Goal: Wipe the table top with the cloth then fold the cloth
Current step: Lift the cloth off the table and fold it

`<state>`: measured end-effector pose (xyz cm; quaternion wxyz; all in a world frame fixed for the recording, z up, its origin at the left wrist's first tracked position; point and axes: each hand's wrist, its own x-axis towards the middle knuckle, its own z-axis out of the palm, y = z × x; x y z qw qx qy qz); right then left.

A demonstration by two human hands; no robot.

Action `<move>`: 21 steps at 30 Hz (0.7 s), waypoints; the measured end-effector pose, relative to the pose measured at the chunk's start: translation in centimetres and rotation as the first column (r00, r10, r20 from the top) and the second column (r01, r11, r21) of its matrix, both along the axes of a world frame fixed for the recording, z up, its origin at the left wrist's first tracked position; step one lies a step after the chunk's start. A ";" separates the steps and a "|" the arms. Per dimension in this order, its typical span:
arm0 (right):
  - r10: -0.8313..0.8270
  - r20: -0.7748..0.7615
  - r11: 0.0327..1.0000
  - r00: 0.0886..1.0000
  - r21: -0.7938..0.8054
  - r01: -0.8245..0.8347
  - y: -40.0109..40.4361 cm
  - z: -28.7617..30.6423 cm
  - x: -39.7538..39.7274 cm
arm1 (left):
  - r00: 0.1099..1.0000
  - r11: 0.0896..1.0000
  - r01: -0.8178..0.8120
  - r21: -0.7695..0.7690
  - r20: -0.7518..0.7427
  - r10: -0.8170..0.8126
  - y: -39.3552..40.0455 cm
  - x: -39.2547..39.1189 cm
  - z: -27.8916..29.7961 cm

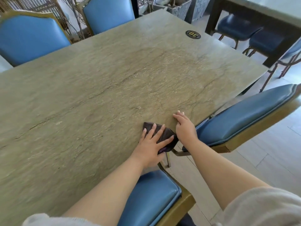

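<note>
— Cloth first: where is the dark brown folded cloth?

— Flat under the left hand, at the near corner of the greenish stone-textured tabletop, with one edge hanging slightly past the rim. The fingers are spread wide and press down on it; nothing is gripped.

— And the right hand?

— Just beside the cloth, to the right of the left hand, palm down on the bare stone, fingers loosely extended, holding nothing.

— Which step is this, would you say?

— The cloth already looks bunched into a small pad, so I judge it is either the last wipe at the corner or the pressing of a fold. I cannot tell which.

— What does the next move call for?

— If folding, the right hand should take a free edge while the left pins the rest; the overhanging part could slip off.

— The surface and the room?

— Beyond both hands the stone is veined and bare, save a round black number badge at the far right corner. Blue padded chairs with brass-coloured frames stand around, and a second table is further right.
</note>
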<state>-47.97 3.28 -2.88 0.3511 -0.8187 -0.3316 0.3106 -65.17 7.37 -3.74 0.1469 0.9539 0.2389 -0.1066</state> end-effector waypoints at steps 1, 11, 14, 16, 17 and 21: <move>0.018 -0.009 1.000 1.000 -0.014 -0.018 -0.5 0.4 -0.4 | 1.000 0.998 0.004 -0.061 -0.031 -0.006 -0.1 -0.2 0.6; 0.035 -0.242 0.962 0.970 -0.256 -0.098 -4.0 7.3 -1.6 | 0.964 0.842 -0.224 -0.491 -0.236 0.120 0.8 0.2 10.2; 0.009 -0.317 0.985 0.948 -0.163 -0.063 -5.2 9.4 -1.0 | 0.971 0.809 -0.237 -0.538 -0.112 0.211 0.9 0.8 13.7; 0.029 -0.289 0.992 0.957 -0.107 -0.062 -6.3 10.6 -0.5 | 0.954 0.744 -0.273 -0.610 -0.075 0.289 0.8 0.9 15.6; 0.055 -0.256 0.993 0.965 -0.092 -0.081 -6.8 11.1 -0.3 | 0.940 0.696 -0.292 -0.656 -0.062 0.336 0.8 0.8 16.3; 0.227 -0.177 0.964 0.958 -0.102 -0.247 -9.0 13.2 0.8 | 0.878 0.500 -0.268 -0.824 0.005 0.478 -0.1 1.0 18.5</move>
